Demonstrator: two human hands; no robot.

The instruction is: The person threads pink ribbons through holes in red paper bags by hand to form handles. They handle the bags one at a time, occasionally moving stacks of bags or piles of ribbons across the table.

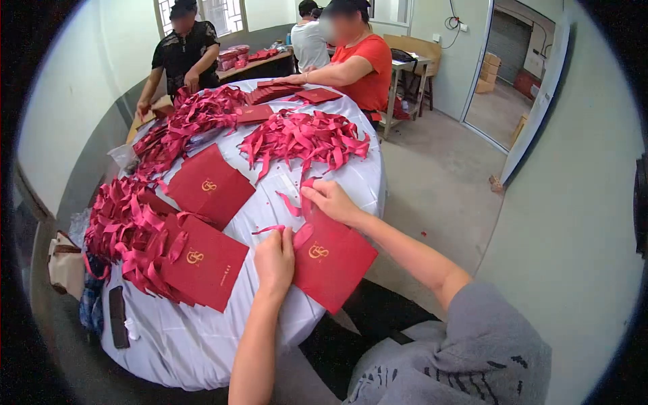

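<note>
A red paper gift bag [341,260] with a gold logo lies tilted at the near right edge of the round table, between my two hands. My left hand [274,260] is closed at the bag's left side, pinching a pink ribbon [268,230] whose loose end sticks out leftward. At the bag's top edge, the fingers of my right hand [329,201] are pinched on another stretch of ribbon [309,183]. A short ribbon piece [289,204] rests on the cloth beside the bag. My fingers partly hide both grips.
Stacked red bags with ribbons [209,263] and more flat bags [210,185] are left of my hands on the white tablecloth [270,331]. Ribbon heaps [307,138] lie farther back. A dark phone [118,317] is at the left edge. Several people work across the table and behind.
</note>
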